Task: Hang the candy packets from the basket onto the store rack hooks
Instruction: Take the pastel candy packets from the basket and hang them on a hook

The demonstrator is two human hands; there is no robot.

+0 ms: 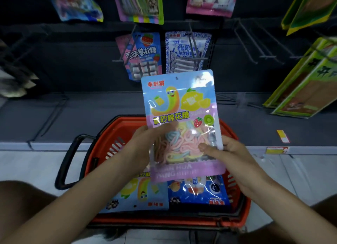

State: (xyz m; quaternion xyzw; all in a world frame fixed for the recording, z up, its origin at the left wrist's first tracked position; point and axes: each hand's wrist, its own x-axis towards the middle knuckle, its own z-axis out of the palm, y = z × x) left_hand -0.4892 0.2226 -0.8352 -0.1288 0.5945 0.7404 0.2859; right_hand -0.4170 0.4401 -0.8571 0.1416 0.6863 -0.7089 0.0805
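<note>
Left hand [144, 141] and right hand [231, 152] each keep a closed grip on one upright candy packet [179, 105]. One red basket [244, 212] below contains two further packets [138, 194] [198, 192].

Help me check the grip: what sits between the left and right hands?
The head view shows the pastel candy packet held upright between them: the left hand holds its left edge, the right hand pinches its right edge.

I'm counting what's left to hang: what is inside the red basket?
Two lie in the red basket: a light blue packet and a dark blue packet. The held packet hides the middle; more there cannot be seen.
</note>
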